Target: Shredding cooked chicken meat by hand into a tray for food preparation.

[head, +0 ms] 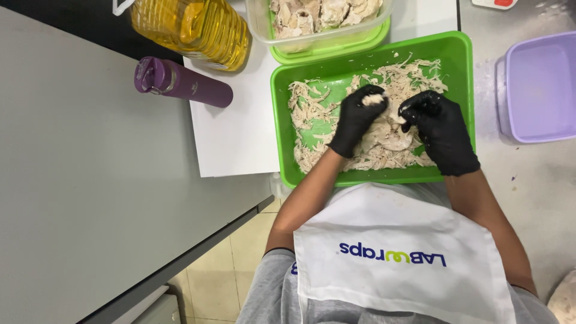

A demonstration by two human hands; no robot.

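White apron cloth [402,264] with printed lettering covers the person's chest at six o'clock, closest to the lens. Just beyond it sits a green tray [459,54] spread with pale shredded meat [312,102]. Both hands wear black gloves. At the tray's centre, the left hand [355,120] pinches a small pale piece [374,99] between thumb and fingertips, while the right hand [441,129] is curled with its fingertips pressed onto a larger unshredded chunk [393,137] lying on the shreds. Most of the tray already holds fine strands; that one chunk looks left to pull apart, and a clear tub [318,18] at twelve o'clock holds more whole pieces. At ten o'clock lie an oil bottle [192,27] and a purple flask [183,83]; a lilac container [540,84] sits at two o'clock.
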